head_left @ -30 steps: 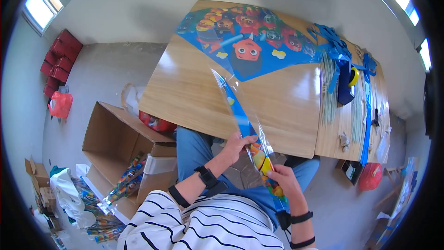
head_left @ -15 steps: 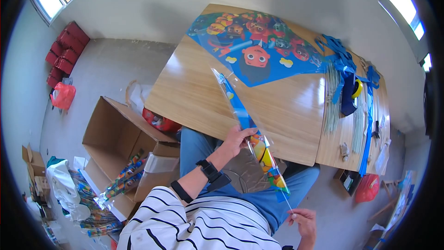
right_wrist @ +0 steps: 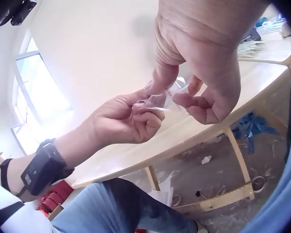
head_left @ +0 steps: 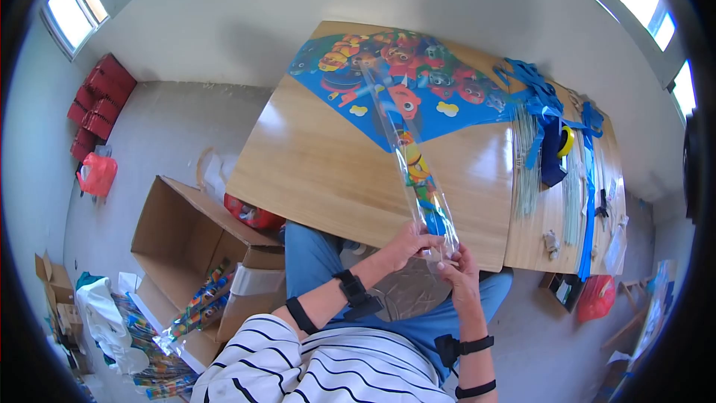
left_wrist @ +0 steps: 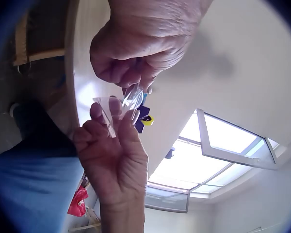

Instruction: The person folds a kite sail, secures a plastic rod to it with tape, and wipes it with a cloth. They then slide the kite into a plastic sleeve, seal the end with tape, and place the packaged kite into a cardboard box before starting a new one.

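Now | left hand (head_left: 412,241), right hand (head_left: 461,265) | pinching kite sleeve (head_left: 418,172)

Packet's (head_left: 418,172) near end (left_wrist: 117,109) behind fingers (head_left: 425,242)

Both hands, right (right_wrist: 203,82) and left (right_wrist: 123,121), pinch a clear plastic sleeve (right_wrist: 166,97) above the table (right_wrist: 242,82).

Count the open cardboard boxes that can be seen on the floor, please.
2. A large open cardboard box stands left of the person's legs, beside the wooden table. A small open cardboard box sits at the far left edge. Others may be hidden.
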Demonstrator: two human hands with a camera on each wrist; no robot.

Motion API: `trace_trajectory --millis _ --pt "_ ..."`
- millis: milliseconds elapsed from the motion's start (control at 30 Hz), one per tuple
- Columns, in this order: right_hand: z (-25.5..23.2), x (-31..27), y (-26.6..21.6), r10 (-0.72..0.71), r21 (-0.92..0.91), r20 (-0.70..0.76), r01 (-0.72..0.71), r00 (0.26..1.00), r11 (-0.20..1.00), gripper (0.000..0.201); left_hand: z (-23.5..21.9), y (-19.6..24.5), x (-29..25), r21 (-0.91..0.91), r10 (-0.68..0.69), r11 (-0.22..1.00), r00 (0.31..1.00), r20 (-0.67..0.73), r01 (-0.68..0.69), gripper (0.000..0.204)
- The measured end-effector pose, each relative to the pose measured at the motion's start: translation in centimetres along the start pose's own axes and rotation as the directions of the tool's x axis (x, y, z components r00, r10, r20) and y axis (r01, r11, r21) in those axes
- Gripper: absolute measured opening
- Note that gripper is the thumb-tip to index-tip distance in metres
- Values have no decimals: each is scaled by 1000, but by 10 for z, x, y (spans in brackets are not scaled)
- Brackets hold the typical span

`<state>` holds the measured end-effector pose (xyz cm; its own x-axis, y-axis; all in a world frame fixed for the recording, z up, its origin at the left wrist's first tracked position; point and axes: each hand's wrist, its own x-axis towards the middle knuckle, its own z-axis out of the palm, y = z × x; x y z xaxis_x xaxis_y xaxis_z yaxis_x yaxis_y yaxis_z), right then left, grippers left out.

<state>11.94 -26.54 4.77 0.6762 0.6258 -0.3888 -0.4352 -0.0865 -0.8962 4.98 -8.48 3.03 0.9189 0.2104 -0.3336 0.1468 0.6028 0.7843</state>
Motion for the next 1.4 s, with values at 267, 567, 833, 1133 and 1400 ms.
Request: trace_trajectory --millis 267,567,833,1133,1400 --pt "25 52 -2 77 -134 -93 -89 993 987 27 -51 42 44 500 -142 849 986 -92 169 28" --pt "86 109 25 14 -288 -214 -77 977 955 15 -81 63 32 995 647 -60 756 100 -80 63" --pt "51 83 38 -195 -768 -117 36 974 640 14 -129 49 49 952 471 -275 844 255 -135 73" --pt "108 89 25 -517 -783 465 606 719 140 13 -129 53 48 950 417 -274 872 258 -150 72" --pt "112 107 45 -329 -797 541 597 774 93 7 -128 52 49 962 368 -258 911 184 -91 69"
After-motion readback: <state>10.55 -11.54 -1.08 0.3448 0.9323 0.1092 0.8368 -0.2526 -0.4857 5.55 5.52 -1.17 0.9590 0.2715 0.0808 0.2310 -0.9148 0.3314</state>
